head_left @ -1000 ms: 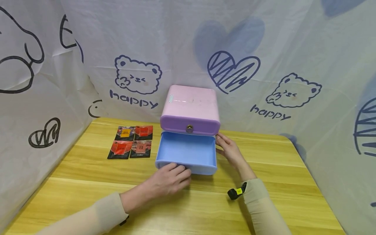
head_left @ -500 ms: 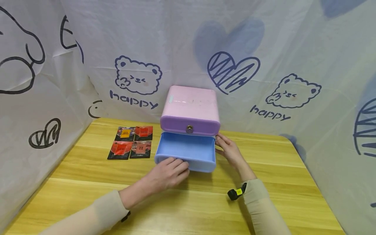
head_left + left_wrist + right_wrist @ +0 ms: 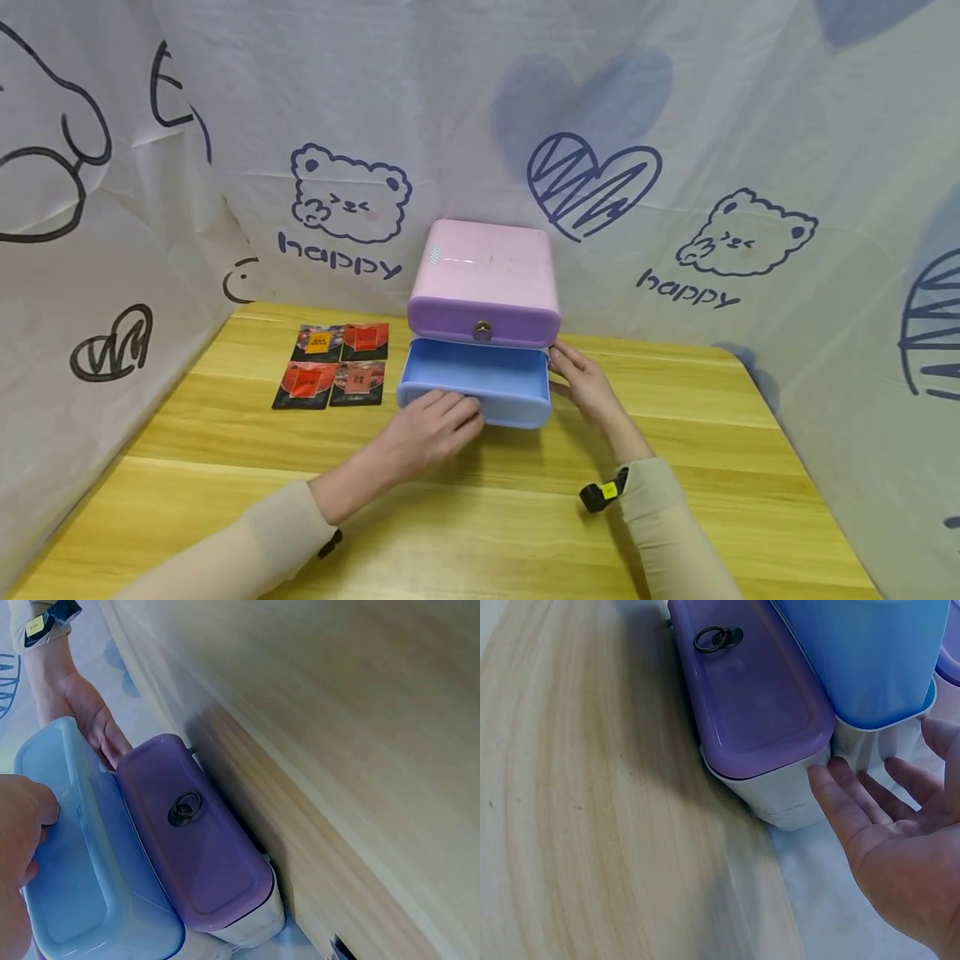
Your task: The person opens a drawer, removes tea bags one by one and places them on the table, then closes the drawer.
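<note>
A small drawer cabinet with a pink top (image 3: pixel 487 258) stands against the back curtain. Its purple upper drawer (image 3: pixel 450 321) is closed, while the blue drawer (image 3: pixel 517 410) below it sticks partway out. My left hand (image 3: pixel 431 425) has curled fingers at the middle of the blue drawer's front, where a bit of its metal pull (image 3: pixel 58 811) shows by a fingertip. My right hand (image 3: pixel 588 387) rests its fairly straight fingers along the cabinet's right side. The right wrist view shows those fingers (image 3: pixel 844 802) by the white side wall (image 3: pixel 787 799).
Several flat black and red food packets (image 3: pixel 330 367) lie in two rows on the wooden table (image 3: pixel 712 467), left of the cabinet. A lower purple drawer (image 3: pixel 196 832) with a ring pull (image 3: pixel 185 807) sits closed under the blue one. A printed white curtain (image 3: pixel 465 125) closes off the back.
The blue drawer has slid partly back into the cabinet, with my left hand moving forward along with it. My right hand stays at the cabinet's side.
</note>
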A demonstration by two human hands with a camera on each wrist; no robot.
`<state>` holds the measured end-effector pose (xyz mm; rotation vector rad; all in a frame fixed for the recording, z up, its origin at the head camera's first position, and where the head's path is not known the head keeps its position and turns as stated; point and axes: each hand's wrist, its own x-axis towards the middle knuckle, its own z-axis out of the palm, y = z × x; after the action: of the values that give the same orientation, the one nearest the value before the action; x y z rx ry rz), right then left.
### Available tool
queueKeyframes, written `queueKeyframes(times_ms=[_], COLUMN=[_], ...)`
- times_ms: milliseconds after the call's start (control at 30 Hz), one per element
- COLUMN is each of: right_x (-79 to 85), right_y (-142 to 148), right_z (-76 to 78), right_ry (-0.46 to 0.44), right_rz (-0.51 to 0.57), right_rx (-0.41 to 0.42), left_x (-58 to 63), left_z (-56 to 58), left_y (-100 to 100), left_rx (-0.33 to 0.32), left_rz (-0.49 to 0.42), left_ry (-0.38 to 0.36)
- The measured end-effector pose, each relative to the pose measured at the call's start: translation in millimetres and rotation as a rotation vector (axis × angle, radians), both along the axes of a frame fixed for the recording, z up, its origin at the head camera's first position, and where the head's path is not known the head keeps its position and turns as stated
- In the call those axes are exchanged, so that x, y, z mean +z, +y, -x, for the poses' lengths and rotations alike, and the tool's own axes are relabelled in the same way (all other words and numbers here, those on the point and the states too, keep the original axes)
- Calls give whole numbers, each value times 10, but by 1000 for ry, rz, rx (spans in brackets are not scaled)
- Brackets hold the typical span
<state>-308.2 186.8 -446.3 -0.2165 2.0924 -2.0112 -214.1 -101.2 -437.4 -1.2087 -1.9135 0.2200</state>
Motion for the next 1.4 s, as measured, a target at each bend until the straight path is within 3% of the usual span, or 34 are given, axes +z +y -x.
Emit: queueKeyframes(times_ms=[267,600,967,1400], right_x=[-23,-24,-14,-4], right_y=[12,2,3,-10], right_z=[24,30,26,1], right_ry=[12,15,14,16], right_rz=[0,-7,11,39], right_rx=[7,-1,-8,2], left_x=[4,7,21,-8], left_z=[109,249,369,489], left_y=[31,88,119,126], left_rx=[10,1,23,84], left_rz=[-55,-107,-129,-123], left_ry=[-53,-51,-62,-142])
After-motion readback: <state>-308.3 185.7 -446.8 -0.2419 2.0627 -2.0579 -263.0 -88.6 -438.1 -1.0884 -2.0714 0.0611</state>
